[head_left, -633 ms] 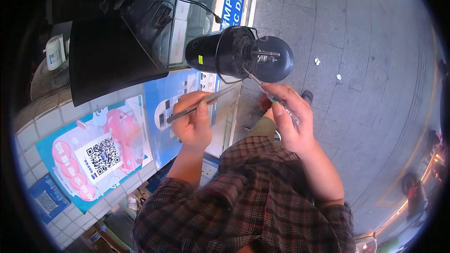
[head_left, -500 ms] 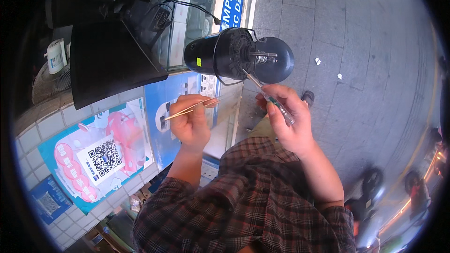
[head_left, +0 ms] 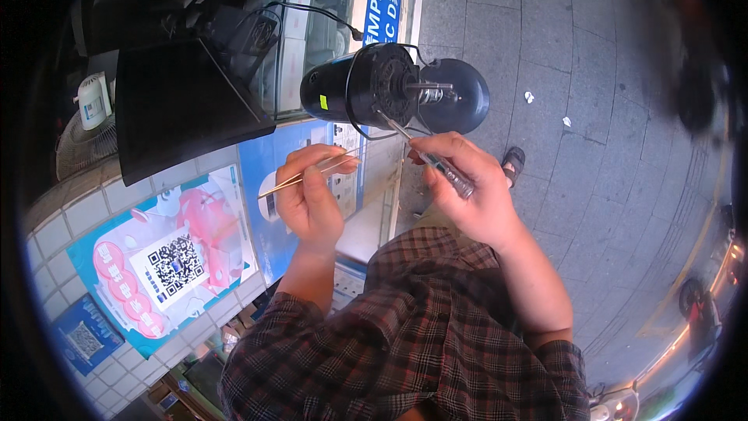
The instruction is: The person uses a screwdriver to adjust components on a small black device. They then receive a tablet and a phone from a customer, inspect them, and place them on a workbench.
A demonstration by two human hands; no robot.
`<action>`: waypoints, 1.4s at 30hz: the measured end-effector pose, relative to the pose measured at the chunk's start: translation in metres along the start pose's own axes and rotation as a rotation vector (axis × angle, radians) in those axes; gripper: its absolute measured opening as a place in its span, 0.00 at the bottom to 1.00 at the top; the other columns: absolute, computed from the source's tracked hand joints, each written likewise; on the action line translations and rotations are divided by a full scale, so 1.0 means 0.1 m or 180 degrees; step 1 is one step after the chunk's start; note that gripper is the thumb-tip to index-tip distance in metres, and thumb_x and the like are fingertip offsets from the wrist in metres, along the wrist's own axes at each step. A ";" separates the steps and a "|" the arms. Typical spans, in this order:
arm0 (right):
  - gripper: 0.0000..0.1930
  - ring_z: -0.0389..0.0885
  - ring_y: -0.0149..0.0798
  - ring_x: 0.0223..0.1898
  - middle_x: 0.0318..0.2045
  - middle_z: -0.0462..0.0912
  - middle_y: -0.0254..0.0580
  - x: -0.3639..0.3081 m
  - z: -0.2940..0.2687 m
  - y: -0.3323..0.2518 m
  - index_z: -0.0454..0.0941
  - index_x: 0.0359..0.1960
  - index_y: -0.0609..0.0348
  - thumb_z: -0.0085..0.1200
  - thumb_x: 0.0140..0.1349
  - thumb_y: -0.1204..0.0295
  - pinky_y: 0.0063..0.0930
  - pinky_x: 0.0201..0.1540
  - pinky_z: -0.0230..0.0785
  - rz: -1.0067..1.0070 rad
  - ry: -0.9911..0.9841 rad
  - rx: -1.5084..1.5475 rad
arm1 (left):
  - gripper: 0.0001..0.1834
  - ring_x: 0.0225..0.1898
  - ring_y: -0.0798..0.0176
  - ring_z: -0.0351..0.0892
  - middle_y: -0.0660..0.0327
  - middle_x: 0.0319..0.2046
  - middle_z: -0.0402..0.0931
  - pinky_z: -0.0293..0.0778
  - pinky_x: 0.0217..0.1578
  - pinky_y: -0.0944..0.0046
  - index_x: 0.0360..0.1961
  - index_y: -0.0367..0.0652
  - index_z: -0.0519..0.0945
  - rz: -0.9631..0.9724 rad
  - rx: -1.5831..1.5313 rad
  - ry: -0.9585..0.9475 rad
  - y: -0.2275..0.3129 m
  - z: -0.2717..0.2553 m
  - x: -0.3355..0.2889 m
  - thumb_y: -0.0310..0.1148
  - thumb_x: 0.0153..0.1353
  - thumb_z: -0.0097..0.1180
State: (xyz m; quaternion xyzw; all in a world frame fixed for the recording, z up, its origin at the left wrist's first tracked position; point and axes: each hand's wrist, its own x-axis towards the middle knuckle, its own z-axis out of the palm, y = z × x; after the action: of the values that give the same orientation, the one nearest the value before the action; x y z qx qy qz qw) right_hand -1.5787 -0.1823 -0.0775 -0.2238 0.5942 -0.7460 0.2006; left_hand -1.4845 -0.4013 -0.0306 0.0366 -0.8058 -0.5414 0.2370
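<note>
My left hand (head_left: pixel 312 199) is closed around thin gold-coloured tweezers (head_left: pixel 290 182), which lie slantwise across the fingers. In my right hand (head_left: pixel 483 195) is a screwdriver (head_left: pixel 450 177) with a clear handle, its metal shaft pointing up and left. The tip overlaps the vented end of a black cylindrical appliance (head_left: pixel 336 95); whether it touches or enters a hole is too small to tell. From that end a metal shaft (head_left: pixel 432 86) sticks out in front of a round dark disc (head_left: pixel 471 101). A black cord (head_left: pixel 352 90) loops around the cylinder's body.
The appliance lies on its side at the edge of a glass-topped counter (head_left: pixel 308 47). To the left are a black panel (head_left: pixel 183 109), a fan (head_left: pixel 86 132) and a white tiled counter (head_left: pixel 214 160) with posters. Grey paving (head_left: pixel 545 54) lies on the right.
My right hand and the screwdriver have moved a little left and up, so the tip now overlaps the appliance's end further in. My left hand with the tweezers has shifted slightly left and up.
</note>
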 end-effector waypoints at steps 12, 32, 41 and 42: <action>0.18 0.82 0.31 0.54 0.53 0.86 0.40 0.13 -0.18 0.04 0.80 0.61 0.65 0.56 0.72 0.76 0.29 0.60 0.73 0.0916 -0.0183 0.1278 | 0.10 0.48 0.56 0.87 0.46 0.53 0.78 0.86 0.53 0.57 0.55 0.31 0.73 -0.0254 0.0266 0.0210 0.02 0.09 0.05 0.19 0.75 0.52; 0.29 0.84 0.55 0.44 0.41 0.84 0.53 -0.26 0.44 0.42 0.67 0.73 0.60 0.56 0.72 0.70 0.44 0.48 0.77 0.0004 0.0178 -0.1210 | 0.14 0.56 0.51 0.84 0.44 0.60 0.70 0.84 0.58 0.55 0.60 0.28 0.73 0.0086 0.0279 0.0032 -0.06 0.09 0.04 0.19 0.76 0.46; 0.19 0.83 0.70 0.45 0.42 0.84 0.66 -0.28 0.64 0.46 0.68 0.64 0.61 0.46 0.80 0.61 0.56 0.48 0.75 0.0852 -0.0038 -0.0734 | 0.22 0.61 0.43 0.81 0.43 0.61 0.69 0.82 0.62 0.51 0.70 0.26 0.67 -0.0022 0.0820 -0.0169 0.08 0.05 -0.01 0.23 0.79 0.41; 0.19 0.83 0.70 0.45 0.41 0.84 0.67 -0.27 0.65 0.46 0.67 0.64 0.60 0.46 0.81 0.60 0.57 0.47 0.74 0.0917 -0.0053 -0.0665 | 0.21 0.61 0.44 0.82 0.43 0.60 0.71 0.82 0.61 0.51 0.69 0.26 0.67 -0.0097 0.0714 -0.0119 0.10 0.05 -0.01 0.24 0.79 0.42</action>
State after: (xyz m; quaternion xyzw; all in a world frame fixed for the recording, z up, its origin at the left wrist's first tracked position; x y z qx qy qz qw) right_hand -1.5173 -0.2287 -0.1127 -0.1622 0.6928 -0.6419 0.2860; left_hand -1.4834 -0.3929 -0.0237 0.0650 -0.8650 -0.4519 0.2081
